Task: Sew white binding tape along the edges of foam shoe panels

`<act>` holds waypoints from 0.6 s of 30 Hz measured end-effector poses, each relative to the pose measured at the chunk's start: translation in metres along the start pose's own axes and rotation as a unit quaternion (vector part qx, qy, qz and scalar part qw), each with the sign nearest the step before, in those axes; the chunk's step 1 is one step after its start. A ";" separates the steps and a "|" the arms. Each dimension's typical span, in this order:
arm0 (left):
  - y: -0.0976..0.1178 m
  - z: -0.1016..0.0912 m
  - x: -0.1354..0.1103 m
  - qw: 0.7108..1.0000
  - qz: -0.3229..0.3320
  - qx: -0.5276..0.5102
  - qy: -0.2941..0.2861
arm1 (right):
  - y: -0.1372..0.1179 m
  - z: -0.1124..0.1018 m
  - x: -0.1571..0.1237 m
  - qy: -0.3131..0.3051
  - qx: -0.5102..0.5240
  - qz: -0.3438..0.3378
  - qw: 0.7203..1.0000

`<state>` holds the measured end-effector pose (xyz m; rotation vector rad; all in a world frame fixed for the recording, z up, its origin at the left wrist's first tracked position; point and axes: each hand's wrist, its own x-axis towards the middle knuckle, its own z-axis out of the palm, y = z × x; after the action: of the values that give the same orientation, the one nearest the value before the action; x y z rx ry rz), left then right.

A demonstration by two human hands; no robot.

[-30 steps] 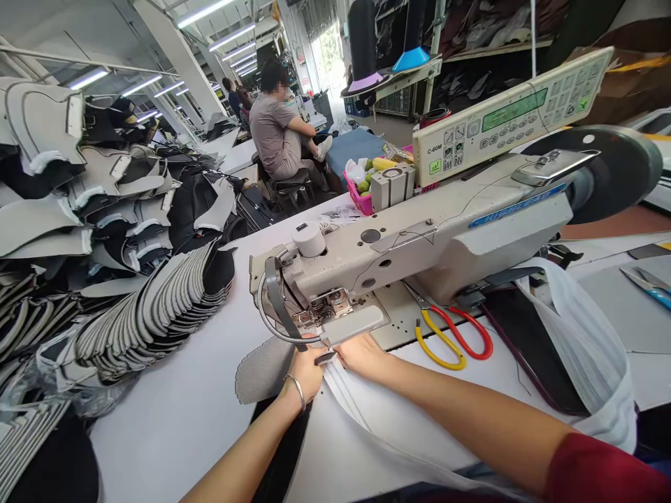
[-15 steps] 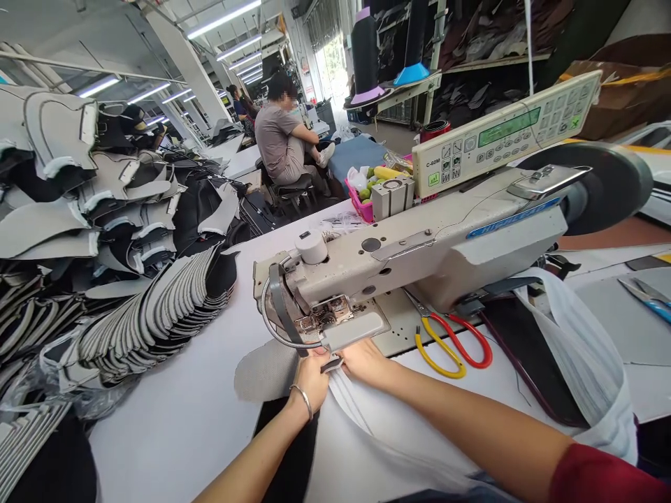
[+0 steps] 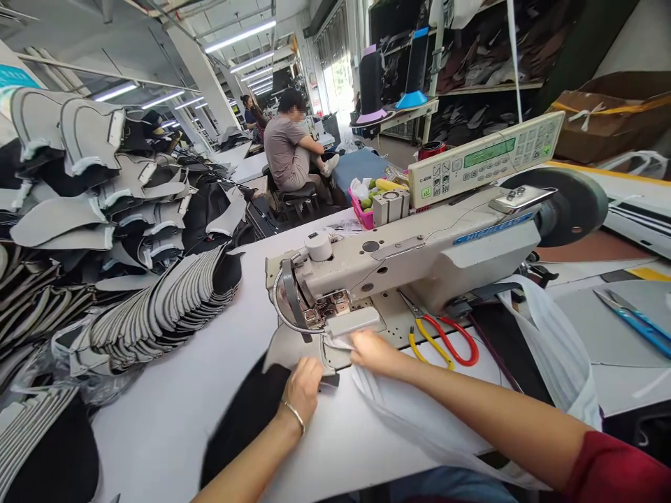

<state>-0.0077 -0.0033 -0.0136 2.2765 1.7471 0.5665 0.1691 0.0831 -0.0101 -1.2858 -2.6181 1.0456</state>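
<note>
Grey mesh piece (image 3: 286, 349) is sitting flat on the bench (image 3: 172, 419), tucked right under the foot of the sewing machine (image 3: 419, 258). Its near edge is touching the left hand (image 3: 307, 381). That hand is knuckles-up with the fingers curled down onto the edge, by a small dark tab; it's blurry, so I can't tell if it's actually pinching or just pressing. The right hand (image 3: 374, 353) is just beside it on the right, laid pretty flat and loose on a white striped strip (image 3: 398, 412), fingers pointing in toward the needle area.

The piece looks like light grey netting with a rounded left side. A black piece (image 3: 246, 412) runs out from below it toward the front edge of the bench.

Room-wise: the machine head blocks everything straight behind. Scissors (image 3: 445, 339) with red and yellow handles lie on the machine bed, near the right hand but not touching. To the left there's a bare stretch of bench, then a fanned stack of grey cut pieces (image 3: 157, 314), well apart from the hands.
</note>
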 end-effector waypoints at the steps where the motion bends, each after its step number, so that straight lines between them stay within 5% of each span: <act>1: -0.002 -0.002 -0.004 1.000 0.019 0.000 -0.006 | 0.003 -0.003 -0.002 -0.022 0.015 0.000 1.000; 3: 0.000 -0.005 -0.007 0.997 -0.015 -0.073 -0.008 | 0.002 -0.003 -0.014 -0.064 0.046 -0.013 0.997; 5: 0.009 -0.005 -0.003 0.961 -0.143 -0.239 -0.005 | -0.008 0.005 -0.031 -0.082 0.087 -0.054 0.991; 9: 0.032 0.005 0.014 0.737 -0.420 -0.529 -0.008 | -0.031 0.012 -0.066 -0.115 0.126 -0.222 0.960; 11: 0.036 0.013 0.019 0.678 -0.470 -0.565 0.013 | -0.026 0.002 -0.075 -0.107 0.066 -0.251 0.960; 14: 0.032 0.018 0.016 0.635 -0.476 -0.607 0.041 | 0.009 -0.020 -0.082 0.017 -0.121 -0.087 0.989; 16: 0.026 0.019 0.010 0.606 -0.467 -0.643 0.042 | 0.043 -0.028 -0.087 0.120 -0.251 0.047 0.959; 18: 0.020 0.017 0.005 0.584 -0.459 -0.669 0.034 | 0.073 -0.030 -0.092 0.169 -0.316 0.111 0.927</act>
<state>0.0185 -0.0026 -0.0202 0.2284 1.3098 1.1047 0.2887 0.0652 -0.0079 -1.7103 -2.6477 -0.0700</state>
